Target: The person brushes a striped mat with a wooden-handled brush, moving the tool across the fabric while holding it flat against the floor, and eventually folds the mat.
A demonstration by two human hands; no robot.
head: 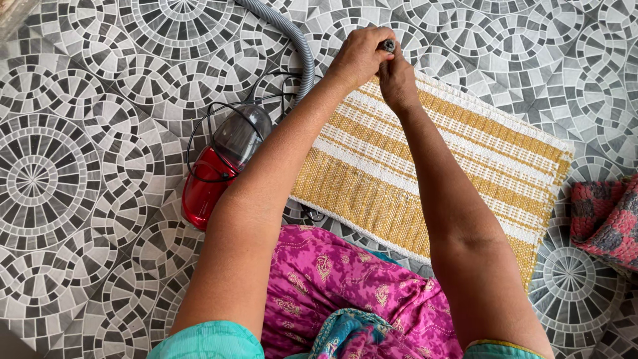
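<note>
From up here the biggest thing I see is the tiled floor [80, 219], hard and glossy, laid in grey and white mosaic circles. On it lies a woven mat [425, 173], rectangular, coarse ribbed weave in mustard yellow with cream stripes, its long axis running from the lower left toward the upper right. Its near edge is partly covered by the magenta patterned cloth [332, 286] over my lap.

Left of the mat sits a small canister vacuum cleaner [222, 166], red glossy plastic body with a clear smoky dust bowl, a thin black cord [199, 126] looped around it. Its grey ribbed hose [296, 40] curves away toward the top of the view and passes out of frame. At the right edge there is a bundled red and grey checked rug [608, 219], soft and lumpy.

Both arms reach straight forward across the mat, and the hands meet at its far edge. My left hand [359, 56] is clenched around a slim dark tube end [387, 45], only its round tip showing above the knuckles. My right hand [397, 83] sits just below and against the left, fingers closed too; it seems to grip the same tube lower down, though I cannot see the contact. The tube points up toward me, so its length is hidden, and it stands just right of the hose, apart from it
</note>
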